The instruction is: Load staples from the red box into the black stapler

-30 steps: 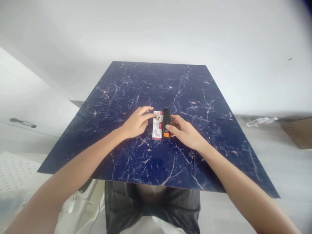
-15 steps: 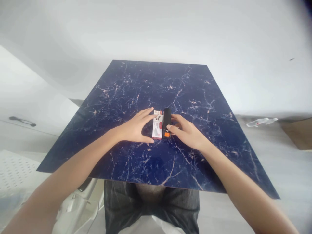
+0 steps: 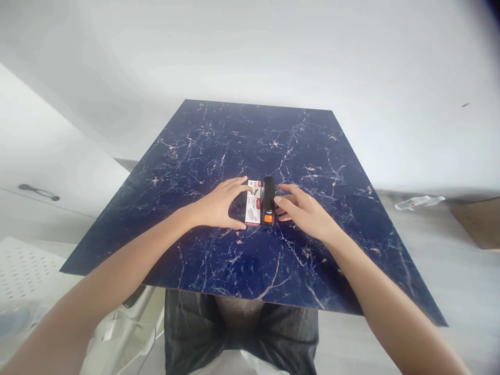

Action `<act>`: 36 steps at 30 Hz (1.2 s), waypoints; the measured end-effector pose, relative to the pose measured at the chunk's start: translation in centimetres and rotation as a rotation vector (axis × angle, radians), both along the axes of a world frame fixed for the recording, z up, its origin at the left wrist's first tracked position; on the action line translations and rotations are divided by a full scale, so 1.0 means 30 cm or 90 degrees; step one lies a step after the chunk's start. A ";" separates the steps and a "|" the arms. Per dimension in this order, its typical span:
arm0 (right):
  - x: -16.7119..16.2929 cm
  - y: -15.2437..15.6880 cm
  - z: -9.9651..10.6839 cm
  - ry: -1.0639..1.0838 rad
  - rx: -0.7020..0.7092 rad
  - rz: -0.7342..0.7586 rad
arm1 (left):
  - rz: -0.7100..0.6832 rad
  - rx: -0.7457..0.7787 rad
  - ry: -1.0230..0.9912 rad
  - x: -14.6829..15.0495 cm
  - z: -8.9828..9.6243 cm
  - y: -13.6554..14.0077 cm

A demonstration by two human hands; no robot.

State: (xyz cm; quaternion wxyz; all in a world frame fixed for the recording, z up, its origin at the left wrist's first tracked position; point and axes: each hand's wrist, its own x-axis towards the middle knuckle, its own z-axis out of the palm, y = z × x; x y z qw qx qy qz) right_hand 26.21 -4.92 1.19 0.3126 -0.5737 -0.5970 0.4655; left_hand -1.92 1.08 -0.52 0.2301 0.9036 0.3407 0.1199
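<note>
A small white and red box with printed pictures [image 3: 253,211] lies on the blue marbled table, its long side pointing away from me. Right beside it lies a black stapler [image 3: 269,195] with an orange patch at its near end. My left hand [image 3: 219,204] is spread at the box's left side, thumb by the near corner and fingers by the far corner. One fingertip reaches over the box's top. To the right of the stapler is my right hand [image 3: 302,209], its fingers loosely bent and apart, holding nothing. Its fingertips are close to the stapler's side.
The blue table [image 3: 250,135] has white veins and stands against a pale wall. A clear plastic bottle [image 3: 420,202] lies on the floor at the right, near a brown cardboard box [image 3: 478,221]. White perforated furniture [image 3: 29,268] stands at the lower left.
My right hand has let go of the stapler and drawn slightly right. The left hand stays at the box. The whole view has shifted a little.
</note>
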 end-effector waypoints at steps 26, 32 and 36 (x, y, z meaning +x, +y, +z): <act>0.549 0.152 0.012 -0.506 -0.035 -0.432 | -0.102 0.092 -0.007 0.940 -0.038 0.241; 0.642 0.138 -0.009 -0.504 -0.036 -0.491 | -0.129 0.085 -0.018 1.080 -0.052 0.240; 0.633 0.131 -0.005 -0.483 -0.013 -0.513 | -0.156 0.052 -0.047 1.063 -0.047 0.258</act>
